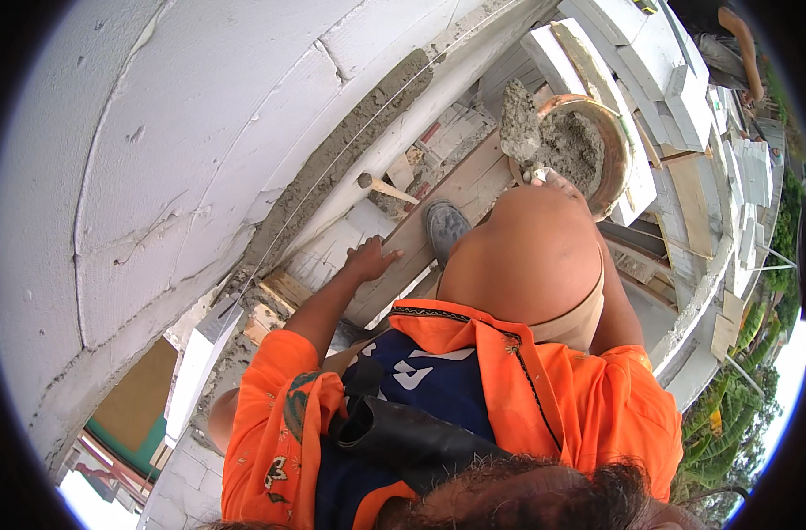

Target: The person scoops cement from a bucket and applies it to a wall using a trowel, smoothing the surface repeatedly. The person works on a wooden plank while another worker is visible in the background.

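Observation:
My right hand (557, 184), partly behind my raised knee, is closed on the handle of a trowel. Grey wet mortar heaps on the trowel's blade (519, 122), which is held over the near-left rim of a round bucket (621, 146). More mortar (579, 150) fills the bucket. On the left, my left hand (369, 262) is empty, its thumb and fingers apart, just over the edge of a wooden plank (470, 181). Beyond that hand a pale wooden handle (390, 188) sticks out beside the wall; its other end I cannot make out.
A tall white block wall (182, 132) rises on the left. Fresh mortar (354, 137) lies along its ledge, with a taut string (367, 124) above. White blocks (659, 53) are stacked at the far right, near another person's arm (745, 53). My shoe (445, 228) rests on the plank.

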`<action>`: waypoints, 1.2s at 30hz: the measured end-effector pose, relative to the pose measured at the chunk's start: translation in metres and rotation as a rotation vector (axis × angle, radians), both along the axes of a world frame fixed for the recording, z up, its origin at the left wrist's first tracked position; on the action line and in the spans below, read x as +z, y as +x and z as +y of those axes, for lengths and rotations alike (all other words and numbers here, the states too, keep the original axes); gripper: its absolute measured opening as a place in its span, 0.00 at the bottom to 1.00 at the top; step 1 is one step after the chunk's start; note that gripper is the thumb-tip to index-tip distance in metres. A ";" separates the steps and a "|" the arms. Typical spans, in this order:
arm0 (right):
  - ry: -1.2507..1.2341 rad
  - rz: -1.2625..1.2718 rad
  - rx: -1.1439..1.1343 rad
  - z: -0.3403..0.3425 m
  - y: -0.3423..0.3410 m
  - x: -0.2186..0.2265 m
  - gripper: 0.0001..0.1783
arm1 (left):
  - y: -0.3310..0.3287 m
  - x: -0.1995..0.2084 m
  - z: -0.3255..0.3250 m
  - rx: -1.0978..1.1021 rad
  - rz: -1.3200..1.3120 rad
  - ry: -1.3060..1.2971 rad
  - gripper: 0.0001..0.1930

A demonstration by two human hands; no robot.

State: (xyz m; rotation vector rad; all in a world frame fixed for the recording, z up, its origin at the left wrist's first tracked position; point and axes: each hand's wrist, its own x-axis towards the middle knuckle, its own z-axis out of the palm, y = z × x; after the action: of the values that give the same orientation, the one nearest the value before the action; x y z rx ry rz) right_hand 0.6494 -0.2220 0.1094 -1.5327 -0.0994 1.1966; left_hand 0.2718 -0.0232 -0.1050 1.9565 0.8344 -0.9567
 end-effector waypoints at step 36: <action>-0.099 -0.179 -0.010 0.234 -0.039 -0.178 0.17 | -0.086 -0.012 0.004 0.430 -0.035 -0.025 0.43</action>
State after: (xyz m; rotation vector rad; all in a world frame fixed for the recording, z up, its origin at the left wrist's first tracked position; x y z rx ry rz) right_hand 0.6105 0.0119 -0.0687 -1.7237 -0.1525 1.0683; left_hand 0.1856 -0.0194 -0.1168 1.6703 1.1564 -0.6708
